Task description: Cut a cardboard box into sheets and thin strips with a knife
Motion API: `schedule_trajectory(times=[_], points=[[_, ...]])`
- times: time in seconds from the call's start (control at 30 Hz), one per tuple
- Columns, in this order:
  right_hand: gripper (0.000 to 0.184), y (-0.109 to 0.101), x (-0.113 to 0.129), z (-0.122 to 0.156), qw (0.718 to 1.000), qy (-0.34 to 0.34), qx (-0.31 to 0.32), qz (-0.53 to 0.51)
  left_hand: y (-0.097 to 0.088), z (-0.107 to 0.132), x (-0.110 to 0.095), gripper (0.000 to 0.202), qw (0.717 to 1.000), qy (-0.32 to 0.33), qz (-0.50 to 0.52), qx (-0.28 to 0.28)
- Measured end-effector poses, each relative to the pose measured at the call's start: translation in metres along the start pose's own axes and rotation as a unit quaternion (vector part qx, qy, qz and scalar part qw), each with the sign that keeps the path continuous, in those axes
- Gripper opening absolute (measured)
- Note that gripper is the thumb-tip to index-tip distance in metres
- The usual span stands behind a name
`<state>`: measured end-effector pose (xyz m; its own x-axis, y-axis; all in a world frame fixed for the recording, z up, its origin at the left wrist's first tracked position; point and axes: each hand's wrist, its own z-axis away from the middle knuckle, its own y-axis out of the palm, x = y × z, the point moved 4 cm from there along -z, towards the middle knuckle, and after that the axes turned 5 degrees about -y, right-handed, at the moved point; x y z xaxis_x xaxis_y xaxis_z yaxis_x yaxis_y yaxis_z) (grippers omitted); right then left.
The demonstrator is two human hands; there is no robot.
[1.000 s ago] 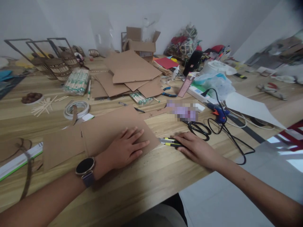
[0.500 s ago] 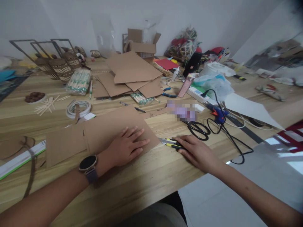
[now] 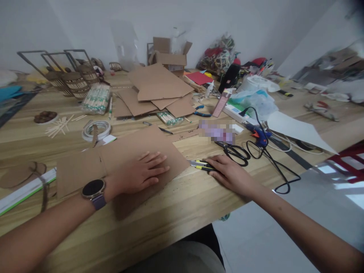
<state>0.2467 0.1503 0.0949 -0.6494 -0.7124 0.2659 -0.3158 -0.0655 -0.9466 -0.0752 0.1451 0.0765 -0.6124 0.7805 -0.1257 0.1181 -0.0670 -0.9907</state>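
Note:
My left hand (image 3: 145, 172) lies flat with fingers spread on a brown cardboard sheet (image 3: 122, 148). Another cardboard piece (image 3: 81, 165) borders it on the left. My right hand (image 3: 227, 172) rests on the table, its fingers closed round a yellow and black utility knife (image 3: 202, 165). The knife's blade points left, close to the right corner of the sheet. Black-handled scissors (image 3: 237, 154) lie just beyond my right hand.
Stacked cardboard (image 3: 162, 83) fills the table's middle back. A tape roll (image 3: 96, 131), loose sticks (image 3: 59, 127) and a bowl of brown balls (image 3: 45, 117) sit to the left. A blue glue gun (image 3: 260, 136) with a looping black cord lies right, near the table edge.
My left hand has slid left across the cardboard, still flat. The right hand and the knife have barely moved; the view has shifted slightly.

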Motion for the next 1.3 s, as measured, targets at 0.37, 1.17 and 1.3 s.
schedule_trajectory(times=[0.37,1.17,1.3], points=[[0.041,0.003,0.006,0.007,0.999,-0.002,-0.006,0.033,0.003,-0.001,-0.001,0.047,1.0,-0.028,-0.007,-0.006],[0.043,0.002,0.015,0.004,0.999,0.015,0.0,0.038,0.004,-0.004,-0.002,0.045,0.998,-0.061,0.004,-0.013],[0.042,0.001,0.007,-0.002,0.999,0.015,-0.005,0.043,0.002,-0.007,-0.002,0.046,0.997,-0.077,-0.003,-0.023]])
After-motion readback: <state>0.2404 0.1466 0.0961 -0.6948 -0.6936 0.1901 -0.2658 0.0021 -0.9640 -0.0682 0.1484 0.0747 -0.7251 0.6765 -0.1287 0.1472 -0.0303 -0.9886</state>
